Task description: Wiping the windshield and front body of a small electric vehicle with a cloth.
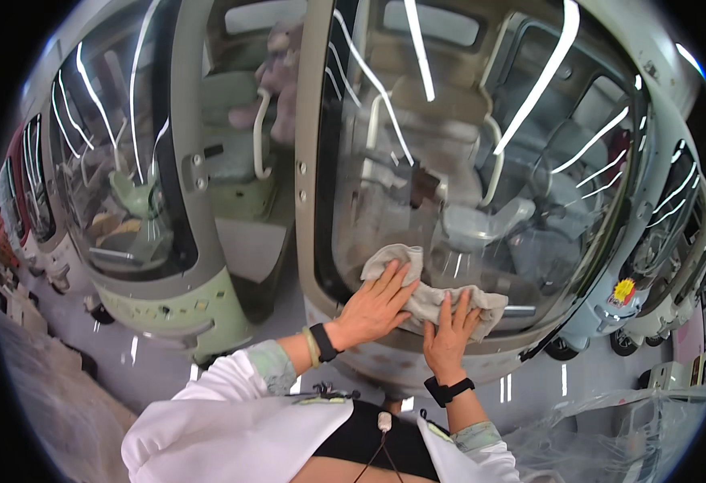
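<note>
A light grey-beige cloth (428,303) lies bunched against the lower part of the curved windshield (401,223) of a small enclosed vehicle. My left hand (375,305) rests flat on the cloth's left part, fingers spread and pointing up the glass. To its right, my right hand (449,338) presses the cloth's right part with its fingertips. Each wrist has a black band. Through the glass show a steering handle, seats and white grab rails. A wiper arm, partly hidden by the cloth, lies at its right.
Another small green vehicle (172,308) stands close on the left with a pink plush bear (280,78) on its seat. A light blue vehicle (600,308) is at the right. Clear plastic sheeting (606,428) covers things at the lower right and lower left.
</note>
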Demonstrator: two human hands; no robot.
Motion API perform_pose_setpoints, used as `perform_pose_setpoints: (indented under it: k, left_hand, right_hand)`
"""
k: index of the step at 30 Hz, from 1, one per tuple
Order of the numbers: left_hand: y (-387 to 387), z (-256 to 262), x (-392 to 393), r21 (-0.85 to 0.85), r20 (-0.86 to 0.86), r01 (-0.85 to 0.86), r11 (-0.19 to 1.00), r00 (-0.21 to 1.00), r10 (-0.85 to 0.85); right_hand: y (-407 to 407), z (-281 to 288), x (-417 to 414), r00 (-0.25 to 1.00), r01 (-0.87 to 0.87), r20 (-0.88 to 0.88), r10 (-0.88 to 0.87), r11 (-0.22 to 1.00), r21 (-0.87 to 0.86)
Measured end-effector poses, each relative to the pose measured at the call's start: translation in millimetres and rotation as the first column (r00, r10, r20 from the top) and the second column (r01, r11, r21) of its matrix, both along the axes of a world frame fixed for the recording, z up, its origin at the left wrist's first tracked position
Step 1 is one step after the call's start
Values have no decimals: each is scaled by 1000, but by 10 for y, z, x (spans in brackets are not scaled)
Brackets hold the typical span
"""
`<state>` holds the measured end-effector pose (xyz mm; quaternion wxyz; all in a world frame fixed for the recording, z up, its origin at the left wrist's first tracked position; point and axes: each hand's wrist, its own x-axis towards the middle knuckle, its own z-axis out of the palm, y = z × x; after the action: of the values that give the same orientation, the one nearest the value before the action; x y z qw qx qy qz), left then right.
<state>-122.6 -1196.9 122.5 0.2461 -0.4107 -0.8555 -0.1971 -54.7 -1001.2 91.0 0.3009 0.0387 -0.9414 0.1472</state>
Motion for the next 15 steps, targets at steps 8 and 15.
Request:
perform_pose_setpoints:
  k: [8, 15]
  left_hand:
    - [-191, 817, -541, 35, -73, -94, 995, 993, 97]
    - [-149, 1689, -942, 17, -180, -197, 980, 964, 197]
  right_hand:
    - [-37, 1149, -683, 974, -176, -85, 212, 933, 314]
    - [93, 2036, -1258, 894, -250, -239, 379, 864, 437]
